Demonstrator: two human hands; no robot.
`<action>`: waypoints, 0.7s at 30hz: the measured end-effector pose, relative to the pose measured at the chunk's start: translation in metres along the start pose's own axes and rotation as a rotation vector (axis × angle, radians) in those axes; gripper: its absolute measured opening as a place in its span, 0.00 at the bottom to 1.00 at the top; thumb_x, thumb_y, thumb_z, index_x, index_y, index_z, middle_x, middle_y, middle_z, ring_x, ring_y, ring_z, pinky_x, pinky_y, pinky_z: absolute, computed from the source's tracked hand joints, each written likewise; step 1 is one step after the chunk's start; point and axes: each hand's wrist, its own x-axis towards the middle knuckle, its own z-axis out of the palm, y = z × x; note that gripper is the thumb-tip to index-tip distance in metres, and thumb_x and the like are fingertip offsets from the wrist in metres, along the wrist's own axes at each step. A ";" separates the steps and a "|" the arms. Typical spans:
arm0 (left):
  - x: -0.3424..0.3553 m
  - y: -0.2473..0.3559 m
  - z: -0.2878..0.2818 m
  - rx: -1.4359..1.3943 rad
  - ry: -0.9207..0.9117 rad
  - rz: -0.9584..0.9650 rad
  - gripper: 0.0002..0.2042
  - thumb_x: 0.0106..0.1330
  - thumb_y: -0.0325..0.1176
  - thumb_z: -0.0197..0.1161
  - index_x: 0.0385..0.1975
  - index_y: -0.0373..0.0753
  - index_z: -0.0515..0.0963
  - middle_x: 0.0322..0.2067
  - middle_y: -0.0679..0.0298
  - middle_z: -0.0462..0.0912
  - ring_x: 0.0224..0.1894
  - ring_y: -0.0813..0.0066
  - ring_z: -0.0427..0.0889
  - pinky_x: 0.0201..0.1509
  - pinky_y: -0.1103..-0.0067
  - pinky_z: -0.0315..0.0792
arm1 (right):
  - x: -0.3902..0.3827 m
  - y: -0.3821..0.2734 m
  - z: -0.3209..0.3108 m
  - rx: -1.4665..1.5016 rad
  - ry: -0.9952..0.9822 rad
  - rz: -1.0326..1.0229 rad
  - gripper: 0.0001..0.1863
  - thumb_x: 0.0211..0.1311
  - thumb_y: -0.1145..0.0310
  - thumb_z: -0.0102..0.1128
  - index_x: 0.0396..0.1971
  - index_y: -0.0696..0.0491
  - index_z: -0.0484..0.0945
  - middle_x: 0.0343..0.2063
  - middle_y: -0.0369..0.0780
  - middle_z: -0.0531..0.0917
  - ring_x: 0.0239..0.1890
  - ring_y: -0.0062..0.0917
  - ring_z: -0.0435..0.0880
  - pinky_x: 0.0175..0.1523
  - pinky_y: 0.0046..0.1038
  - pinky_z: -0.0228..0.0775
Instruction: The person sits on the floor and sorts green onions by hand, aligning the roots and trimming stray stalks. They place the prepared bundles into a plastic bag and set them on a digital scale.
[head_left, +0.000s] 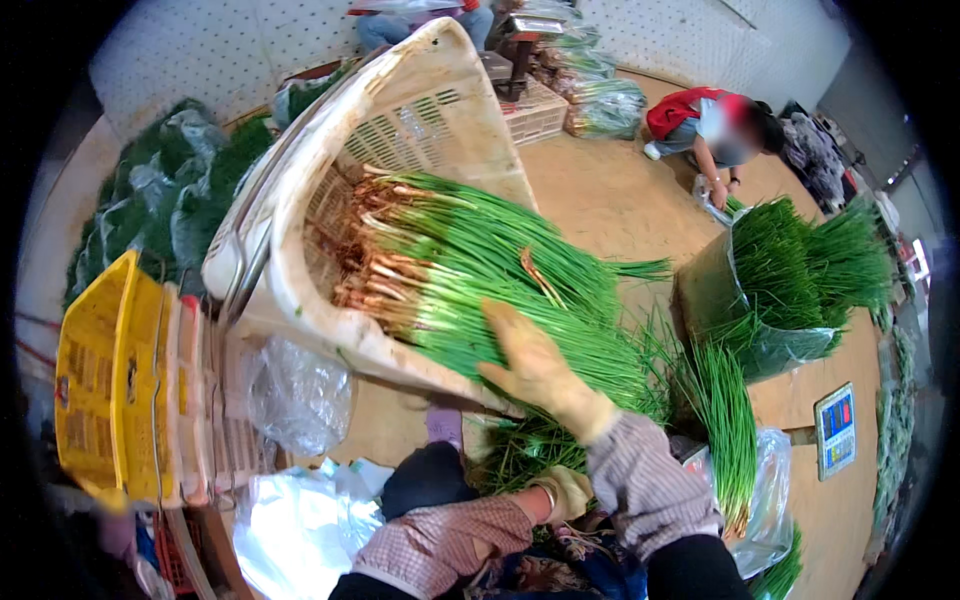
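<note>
A big dirty-white plastic crate [300, 270] lies tipped in front of me, full of green onions [520, 250] with their reddish-brown root ends toward the left and the green leaves toward the right. My right hand [535, 360], in a yellowish glove, rests on the near side of these onions, thumb and fingers apart. My left hand [565, 492], gloved too, is low near my lap, below loose green leaves [530, 450]; its fingers are mostly hidden. Close by on the right, a bundle of green onions [730, 430] stands roots down beside a clear plastic bag [770, 490].
Stacked crates, yellow [90, 380] and pinkish, stand at left beside clear plastic [300, 395]. A tall container of greens [715, 290] is at right, near a scale display [836, 430]. Bagged greens [170, 190] lie far left. A co-worker in red [690, 115] crouches at the back.
</note>
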 end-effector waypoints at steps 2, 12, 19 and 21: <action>-0.002 0.003 -0.021 0.020 0.068 -0.008 0.11 0.57 0.33 0.57 0.38 0.38 0.81 0.41 0.56 0.82 0.41 0.61 0.82 0.43 0.68 0.76 | 0.050 -0.005 0.021 -0.027 -0.053 0.026 0.44 0.52 0.59 0.65 0.64 0.62 0.52 0.61 0.56 0.62 0.65 0.45 0.60 0.68 0.36 0.52; -0.004 -0.018 -0.041 0.069 0.108 -0.008 0.12 0.58 0.36 0.56 0.38 0.37 0.79 0.39 0.55 0.82 0.39 0.59 0.82 0.42 0.67 0.75 | 0.202 -0.020 0.079 -0.065 -0.443 0.293 0.63 0.42 0.43 0.69 0.67 0.64 0.40 0.57 0.52 0.69 0.59 0.41 0.70 0.59 0.33 0.65; -0.010 -0.022 -0.040 0.052 0.120 0.001 0.13 0.59 0.37 0.56 0.38 0.36 0.78 0.37 0.55 0.82 0.38 0.58 0.82 0.40 0.66 0.75 | 0.226 -0.030 0.090 -0.305 -0.624 0.151 0.40 0.46 0.43 0.67 0.54 0.56 0.73 0.39 0.42 0.84 0.40 0.38 0.83 0.39 0.36 0.76; -0.009 -0.021 -0.040 0.049 0.124 0.012 0.13 0.60 0.38 0.56 0.38 0.36 0.78 0.37 0.54 0.82 0.37 0.57 0.82 0.40 0.66 0.75 | 0.223 -0.028 0.085 -0.279 -0.628 0.211 0.31 0.42 0.47 0.71 0.41 0.56 0.80 0.38 0.45 0.83 0.42 0.38 0.82 0.44 0.35 0.75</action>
